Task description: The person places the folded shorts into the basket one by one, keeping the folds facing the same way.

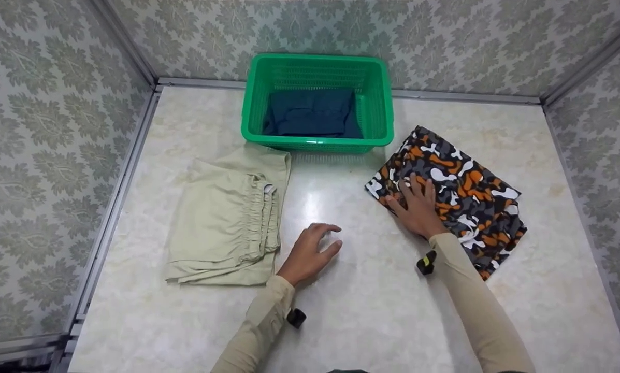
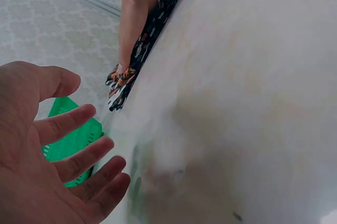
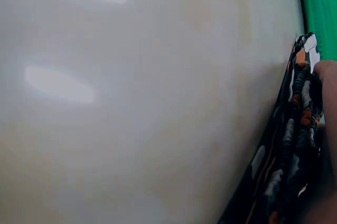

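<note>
A folded camouflage garment (image 1: 475, 181) in orange, black, grey and white lies on the right of the table. My right hand (image 1: 418, 207) rests on its left part with the fingers spread. In the right wrist view, the gathered edge of the camouflage garment (image 3: 289, 139) shows beside part of that hand. My left hand (image 1: 312, 254) is over the table's middle, fingers loosely bent and holding nothing; the left wrist view shows its fingers apart. Just left of it lies a folded beige garment (image 1: 211, 217) with a gathered elastic waistband.
A green plastic basket (image 1: 317, 141) stands at the back of the table, with folded dark blue cloth (image 1: 310, 111) inside. Patterned wall panels (image 1: 310, 26) with metal rails along their base bound the table at the back and both sides.
</note>
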`<move>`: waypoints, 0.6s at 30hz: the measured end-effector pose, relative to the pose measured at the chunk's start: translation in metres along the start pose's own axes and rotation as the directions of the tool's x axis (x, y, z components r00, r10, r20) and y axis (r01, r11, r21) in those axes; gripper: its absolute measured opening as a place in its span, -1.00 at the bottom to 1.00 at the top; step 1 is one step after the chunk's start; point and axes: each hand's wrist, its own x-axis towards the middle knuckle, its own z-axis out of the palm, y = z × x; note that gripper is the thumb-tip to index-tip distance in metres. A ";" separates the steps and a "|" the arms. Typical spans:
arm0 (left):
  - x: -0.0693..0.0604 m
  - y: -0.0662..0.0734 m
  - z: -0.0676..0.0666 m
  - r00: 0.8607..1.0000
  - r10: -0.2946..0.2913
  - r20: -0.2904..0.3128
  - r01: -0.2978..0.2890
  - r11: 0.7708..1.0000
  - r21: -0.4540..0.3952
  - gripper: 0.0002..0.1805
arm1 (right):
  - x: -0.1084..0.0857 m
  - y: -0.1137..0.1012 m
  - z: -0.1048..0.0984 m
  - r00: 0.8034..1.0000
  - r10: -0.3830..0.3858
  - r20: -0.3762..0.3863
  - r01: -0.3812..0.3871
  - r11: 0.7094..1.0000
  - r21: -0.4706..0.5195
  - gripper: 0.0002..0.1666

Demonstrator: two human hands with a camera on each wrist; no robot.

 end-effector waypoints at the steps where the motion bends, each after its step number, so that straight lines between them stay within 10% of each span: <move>1: 0.002 0.001 0.001 1.000 -0.012 -0.001 0.012 1.000 0.005 -0.60 | -0.005 -0.002 0.002 1.000 -0.008 0.007 0.008 1.000 -0.003 0.01; 18: 0.026 0.013 0.015 0.987 -0.147 0.057 0.150 0.988 -0.045 -0.36 | -0.075 -0.032 0.043 0.986 -0.167 0.025 0.167 0.986 0.001 -0.10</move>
